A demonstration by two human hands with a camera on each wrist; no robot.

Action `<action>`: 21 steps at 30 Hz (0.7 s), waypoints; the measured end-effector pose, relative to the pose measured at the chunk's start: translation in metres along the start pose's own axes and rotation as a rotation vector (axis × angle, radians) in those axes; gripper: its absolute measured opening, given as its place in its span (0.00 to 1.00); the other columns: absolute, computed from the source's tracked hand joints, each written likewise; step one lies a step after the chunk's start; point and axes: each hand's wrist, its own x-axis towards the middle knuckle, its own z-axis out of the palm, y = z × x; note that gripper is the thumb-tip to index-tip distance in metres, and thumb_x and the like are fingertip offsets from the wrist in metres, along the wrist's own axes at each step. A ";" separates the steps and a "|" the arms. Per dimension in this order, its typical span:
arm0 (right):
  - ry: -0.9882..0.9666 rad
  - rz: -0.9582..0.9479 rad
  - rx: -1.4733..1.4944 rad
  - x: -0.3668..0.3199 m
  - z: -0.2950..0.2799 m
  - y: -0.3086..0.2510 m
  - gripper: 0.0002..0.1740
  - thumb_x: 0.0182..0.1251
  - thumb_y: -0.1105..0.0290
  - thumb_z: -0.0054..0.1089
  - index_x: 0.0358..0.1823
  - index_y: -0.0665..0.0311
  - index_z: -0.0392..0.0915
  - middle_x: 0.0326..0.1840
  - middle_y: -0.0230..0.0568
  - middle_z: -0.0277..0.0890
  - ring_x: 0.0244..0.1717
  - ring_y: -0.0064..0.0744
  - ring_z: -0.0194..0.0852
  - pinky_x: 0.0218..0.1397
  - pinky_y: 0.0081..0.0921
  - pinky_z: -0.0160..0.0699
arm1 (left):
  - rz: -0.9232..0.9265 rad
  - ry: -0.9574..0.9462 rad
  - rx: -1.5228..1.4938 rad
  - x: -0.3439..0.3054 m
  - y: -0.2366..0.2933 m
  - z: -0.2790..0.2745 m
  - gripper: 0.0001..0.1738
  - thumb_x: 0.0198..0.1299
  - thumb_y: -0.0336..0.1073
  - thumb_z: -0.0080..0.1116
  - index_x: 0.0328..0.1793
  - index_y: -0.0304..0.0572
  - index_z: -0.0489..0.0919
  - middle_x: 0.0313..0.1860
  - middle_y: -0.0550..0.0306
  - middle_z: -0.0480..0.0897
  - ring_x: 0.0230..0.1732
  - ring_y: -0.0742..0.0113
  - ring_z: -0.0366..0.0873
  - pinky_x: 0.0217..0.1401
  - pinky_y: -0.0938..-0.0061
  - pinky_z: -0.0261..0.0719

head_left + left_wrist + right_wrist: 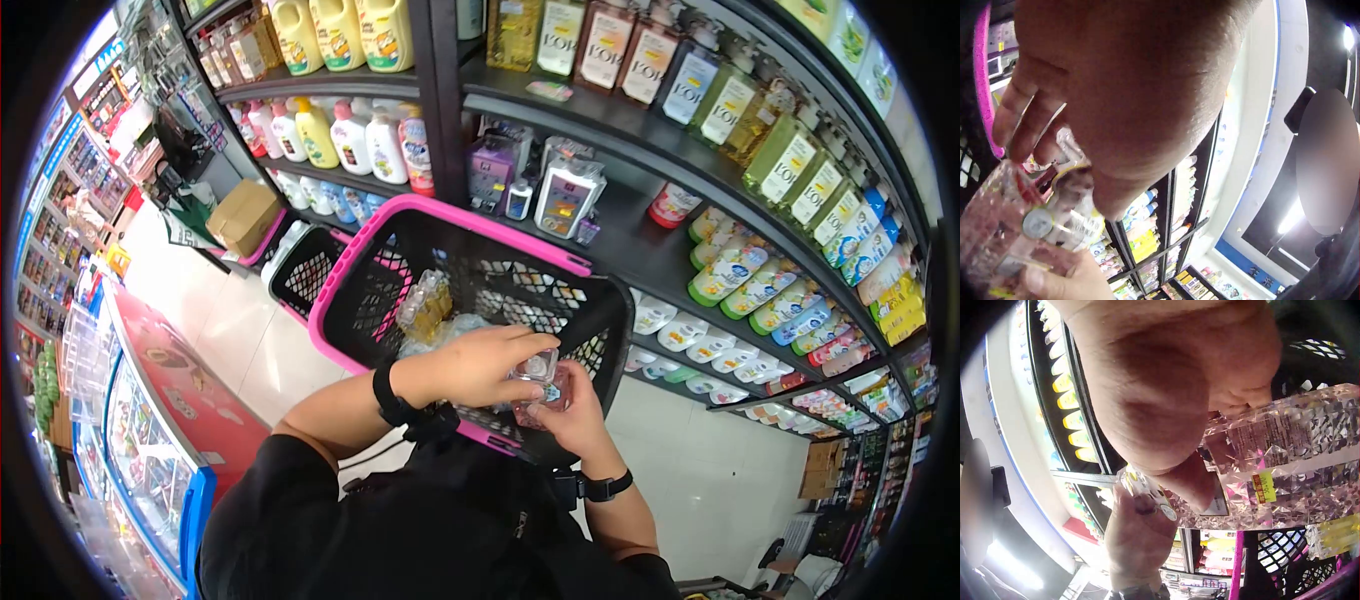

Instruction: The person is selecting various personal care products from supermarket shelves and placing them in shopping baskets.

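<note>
A pink, see-through bottle (1310,456) with a faceted surface and a small yellow price sticker is in my right hand (588,428), over the shopping basket (325,285). The fingers grip its side, with the thumb along it. My left hand (472,366) pinches the clear cap-like top (537,366) at the bottle's end. In the right wrist view that clear piece (1150,497) shows between the left fingers and thumb. Below the hands, amber faceted bottles (425,305) lie in the black basket with the pink rim.
Shelves of pump bottles (655,50) curve round the front and right. Lower down stand green-based bottles (730,275). A second basket (305,265) and a cardboard box (245,217) are at the left. A red and blue freezer (180,400) stands at my left side.
</note>
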 end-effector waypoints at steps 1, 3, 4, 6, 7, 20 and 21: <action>-0.004 0.028 -0.022 0.000 0.004 0.001 0.37 0.53 0.80 0.75 0.64 0.69 0.64 0.57 0.45 0.75 0.60 0.33 0.76 0.61 0.30 0.77 | 0.023 -0.038 0.033 -0.004 -0.004 -0.006 0.37 0.56 0.47 0.71 0.69 0.39 0.72 0.48 0.43 0.81 0.52 0.44 0.80 0.54 0.57 0.78; -0.010 0.059 -0.087 0.000 0.012 0.007 0.37 0.53 0.79 0.75 0.64 0.69 0.65 0.57 0.46 0.76 0.60 0.35 0.77 0.61 0.31 0.77 | 0.022 -0.129 0.077 -0.010 -0.014 -0.016 0.36 0.55 0.47 0.71 0.68 0.40 0.73 0.47 0.44 0.81 0.50 0.43 0.80 0.53 0.56 0.78; -0.017 0.060 -0.129 0.001 0.015 0.012 0.37 0.53 0.78 0.76 0.64 0.69 0.65 0.57 0.46 0.77 0.59 0.36 0.77 0.61 0.31 0.77 | 0.030 -0.174 0.101 -0.012 -0.019 -0.020 0.36 0.55 0.47 0.71 0.67 0.41 0.73 0.47 0.44 0.81 0.50 0.43 0.81 0.52 0.56 0.78; -0.020 0.038 -0.103 0.006 0.026 0.015 0.37 0.52 0.76 0.76 0.63 0.69 0.66 0.56 0.47 0.77 0.59 0.37 0.78 0.61 0.31 0.77 | 0.047 -0.212 0.090 -0.012 -0.032 -0.024 0.34 0.51 0.45 0.72 0.63 0.41 0.75 0.45 0.44 0.82 0.48 0.41 0.81 0.50 0.54 0.79; -0.026 -0.017 -0.293 0.008 0.032 0.002 0.37 0.52 0.73 0.77 0.64 0.68 0.68 0.57 0.51 0.78 0.60 0.45 0.78 0.62 0.35 0.76 | 0.046 -0.247 0.094 -0.011 -0.037 -0.028 0.33 0.49 0.44 0.71 0.61 0.41 0.76 0.44 0.44 0.82 0.48 0.41 0.82 0.49 0.54 0.79; 0.174 0.033 -0.456 -0.023 0.070 0.021 0.24 0.63 0.72 0.67 0.60 0.69 0.74 0.55 0.50 0.79 0.52 0.41 0.82 0.55 0.33 0.81 | -0.013 -0.665 0.468 -0.037 -0.213 -0.024 0.29 0.43 0.45 0.69 0.53 0.43 0.78 0.42 0.46 0.84 0.45 0.42 0.83 0.46 0.51 0.80; 0.196 0.011 -0.427 -0.028 0.072 0.024 0.23 0.63 0.72 0.67 0.59 0.69 0.75 0.53 0.49 0.80 0.51 0.41 0.82 0.54 0.32 0.81 | -0.022 -0.704 0.487 -0.040 -0.229 -0.021 0.31 0.43 0.46 0.70 0.54 0.42 0.77 0.42 0.45 0.85 0.46 0.42 0.84 0.46 0.52 0.80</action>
